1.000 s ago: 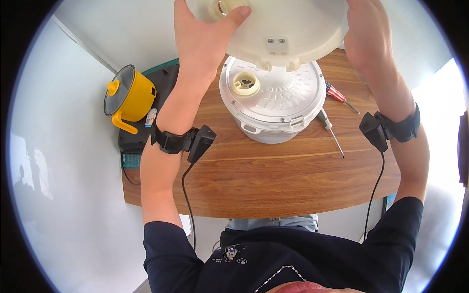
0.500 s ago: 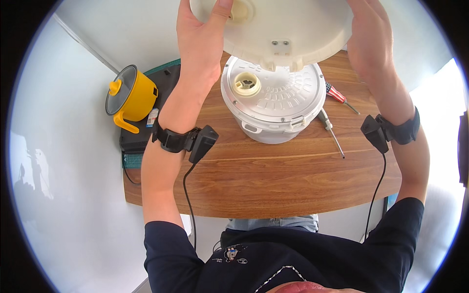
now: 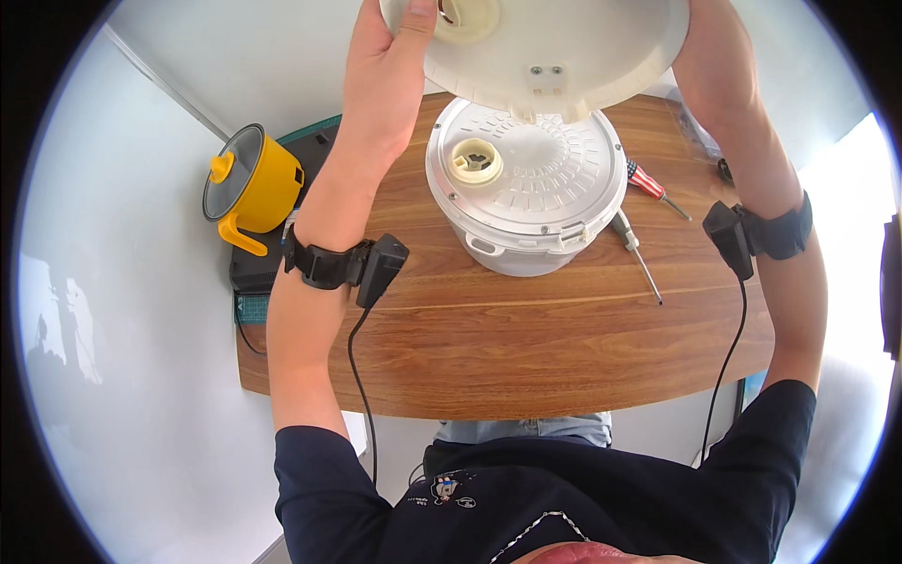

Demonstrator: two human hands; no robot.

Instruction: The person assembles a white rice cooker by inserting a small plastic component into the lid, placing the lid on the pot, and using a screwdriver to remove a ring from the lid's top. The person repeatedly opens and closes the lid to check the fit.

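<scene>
Raised at the top of the picture is a round white plastic lid cover (image 3: 601, 42), its inner side showing, with a round fitting at its left and a small screwed plate near its lower rim. My left hand (image 3: 390, 56) grips its left edge, thumb over the inner face. At the right edge is my right hand (image 3: 700, 47); its fingers are hidden behind the cover. Below the cover, apart from it, a white round appliance pot (image 3: 512, 254) stands on the table, topped by a silvery metal inner lid (image 3: 526, 183) with a cream round valve seat (image 3: 474, 162).
Right of the pot lie a screwdriver with a flag-patterned handle (image 3: 644, 179) and a grey-handled screwdriver (image 3: 634, 249) on the wooden table (image 3: 526, 348). A yellow pot with a glass lid (image 3: 268, 188) stands at left on a black case (image 3: 319, 155). A clear plastic bag (image 3: 697, 132) lies far right.
The cover has moved slightly right and up and tilted a little, carried by both hands. More of the table at the far right shows. The pot has not moved.
</scene>
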